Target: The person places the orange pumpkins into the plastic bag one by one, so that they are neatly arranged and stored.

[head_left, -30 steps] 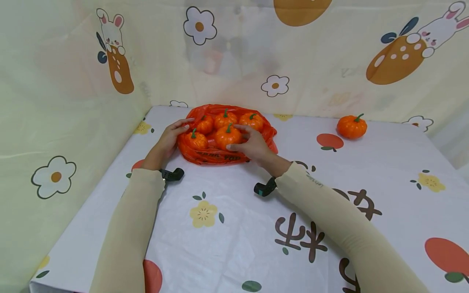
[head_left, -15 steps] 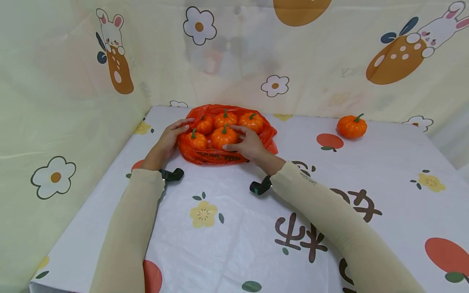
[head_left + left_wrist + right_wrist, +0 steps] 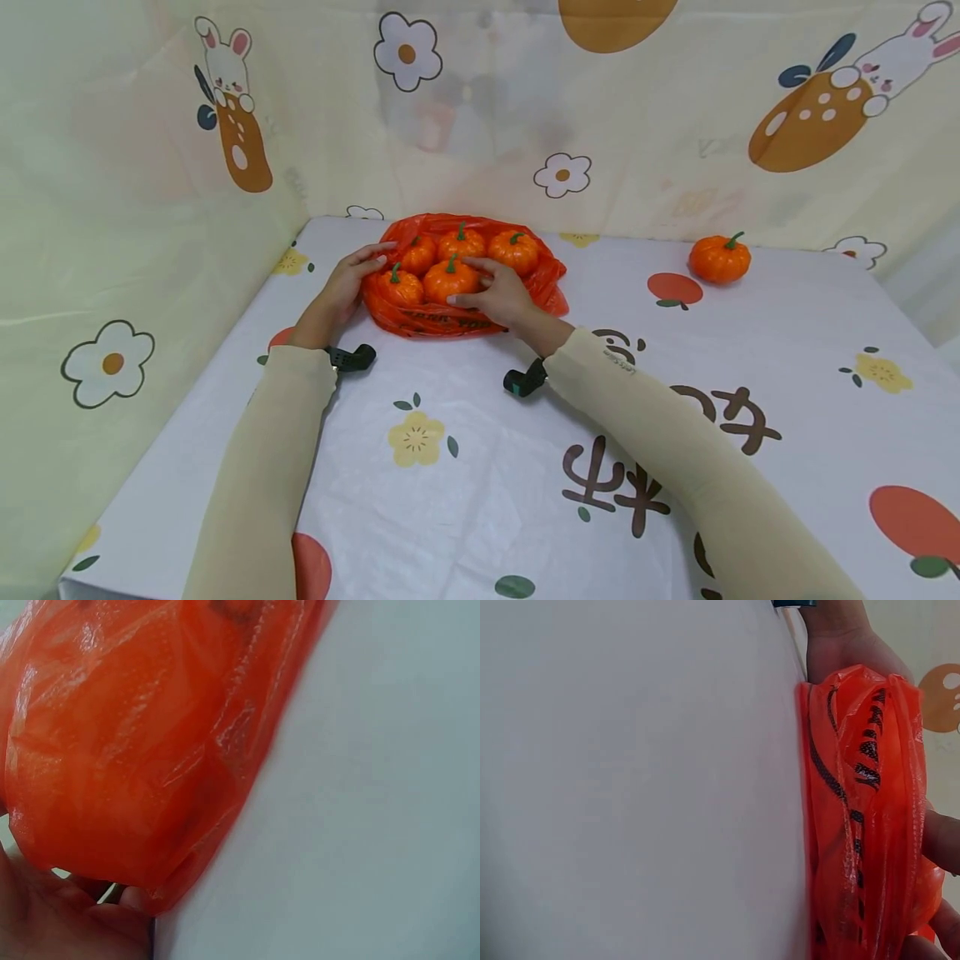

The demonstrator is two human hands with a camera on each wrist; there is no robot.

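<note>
An orange-red plastic bag (image 3: pixel 420 323) lies rolled open at the back of the table, with several small orange pumpkins with green stems inside. At its left rim my left hand (image 3: pixel 347 277) holds the bag's edge; in the left wrist view, the palm (image 3: pixel 82 926) shows beside the plastic. My right hand (image 3: pixel 508 297) reaches over the front rim, its thumb and fingers around the front middle pumpkin (image 3: pixel 444 283). That pumpkin sits beside the front left pumpkin (image 3: pixel 402 288). In the right wrist view, the bag's printed side (image 3: pixel 862 825) hides most of the pumpkins.
A lone pumpkin (image 3: pixel 720 259) stands at the back right of the table. The white tablecloth (image 3: pixel 480 483) carries printed flowers, fruit and lettering. Patterned curtains (image 3: pixel 480 117) hang behind the table and at the left.
My right hand has moved left with the front middle pumpkin, bringing it closer to the front left one. My left hand and the lone pumpkin have stayed in place.
</note>
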